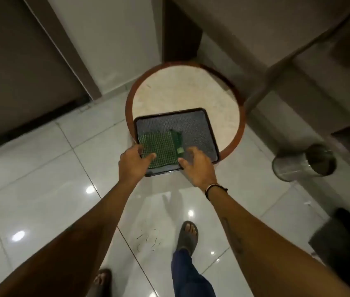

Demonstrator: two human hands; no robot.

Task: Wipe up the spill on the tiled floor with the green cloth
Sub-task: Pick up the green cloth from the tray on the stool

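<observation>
A green checked cloth point(162, 150) lies folded in a black tray point(199, 129) on a small round table point(169, 91). My left hand point(134, 162) reaches over the tray's near left corner, with its thumb resting on the cloth's near edge and its fingers apart. My right hand point(195, 166) hovers with spread fingers over the tray's near edge, just right of the cloth, its thumb by the tray rim. On the glossy tiled floor point(41, 189) a small spill point(149, 239) shows as thin dark squiggly marks near my right foot.
The tray overhangs the table's near edge. A shiny cylindrical bin point(304, 162) stands to the right, with a dark box point(345, 243) nearer on the right. A dark door point(20, 71) is at the left and walls lie behind. My sandalled feet point(188, 234) stand on the tiles.
</observation>
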